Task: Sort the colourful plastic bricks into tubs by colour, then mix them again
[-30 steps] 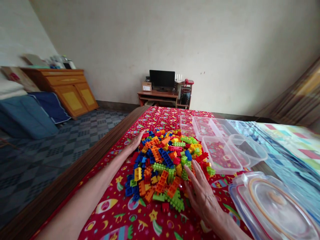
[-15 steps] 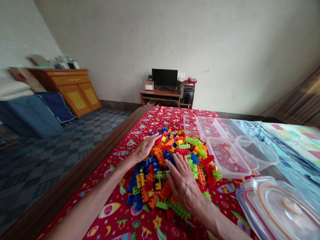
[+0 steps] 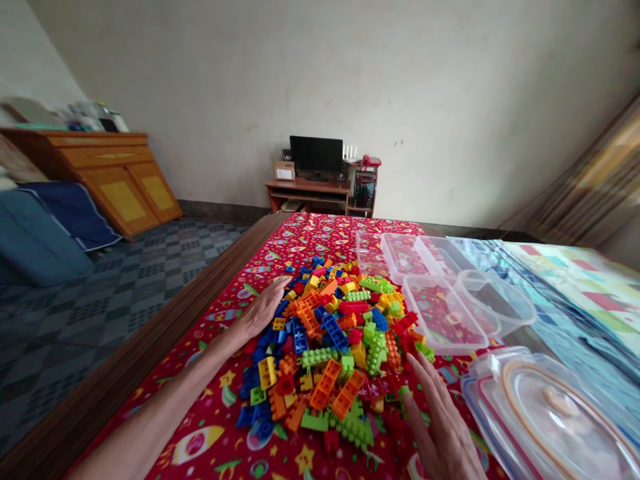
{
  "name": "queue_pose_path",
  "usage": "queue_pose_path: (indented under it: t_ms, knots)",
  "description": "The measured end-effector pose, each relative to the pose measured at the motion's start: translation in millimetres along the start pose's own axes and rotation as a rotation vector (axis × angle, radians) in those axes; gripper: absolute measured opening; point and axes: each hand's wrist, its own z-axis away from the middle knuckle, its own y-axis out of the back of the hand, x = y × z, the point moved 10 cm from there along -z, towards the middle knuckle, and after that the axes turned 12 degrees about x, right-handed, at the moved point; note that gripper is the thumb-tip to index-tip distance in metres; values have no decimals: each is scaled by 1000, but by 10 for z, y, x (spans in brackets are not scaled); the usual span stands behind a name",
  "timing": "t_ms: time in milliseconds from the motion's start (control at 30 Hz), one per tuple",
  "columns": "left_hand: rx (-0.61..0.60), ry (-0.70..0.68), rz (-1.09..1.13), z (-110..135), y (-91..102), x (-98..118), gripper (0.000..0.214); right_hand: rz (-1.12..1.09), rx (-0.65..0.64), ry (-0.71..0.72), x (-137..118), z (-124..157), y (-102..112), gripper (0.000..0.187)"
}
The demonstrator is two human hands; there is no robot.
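A wide heap of toy building bricks [image 3: 325, 333] in orange, yellow, green, blue and red lies on a red patterned tablecloth [image 3: 270, 460]. At the heap's left edge is my left hand [image 3: 267, 307], fingers stretched out and touching or close beside the blue bricks. Low on the right side, my right hand [image 3: 440, 417] is held with its fingers extended and apart, by the red and green bricks. Neither hand grips a brick.
Clear plastic containers [image 3: 445, 347] stand right of the heap, one of them round [image 3: 525, 313]. Several stacked clear lids [image 3: 555, 413] lie nearer on the right. Beyond are a desk with a monitor [image 3: 316, 153] and, at left, a wooden cabinet [image 3: 120, 180].
My right hand has moved off the middle of the heap to its right side. My left hand has drawn back to the left edge. The view has turned slightly right.
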Motion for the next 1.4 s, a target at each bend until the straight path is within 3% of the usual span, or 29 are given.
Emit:
queue_pose_path:
  t_ms: [133,333,533,800,933,1033,1133,1200,1400]
  knots:
    - [-27,-22,20,133,-25,158,70,-14,-38,-79,-37,-6,-207,63]
    - [-89,35,129,172,-10,260,70,-237,-125,-59,-468,-372,-579,68]
    - [-98,124,234,104,90,74,72,-430,-202,-51,-832,-674,-1022,72]
    - [58,258,223,4,347,-140,71,-546,-235,-116,-1185,-1306,-1674,67]
    - [146,297,135,-22,446,-257,75,-557,-292,-124,-1232,-1590,-1933,65]
    - [96,222,98,-24,428,-182,82,-556,-275,-81,-1213,-1727,-1934,59]
    - [48,163,61,-32,383,-78,86,-577,-222,-12,-1197,-1836,-1769,53]
    - [78,144,24,-65,382,-56,84,-564,-192,-15,-1130,-1929,-1641,50]
    - [305,280,-83,-113,459,-430,59,-362,-129,-49,-837,-2145,-1467,54]
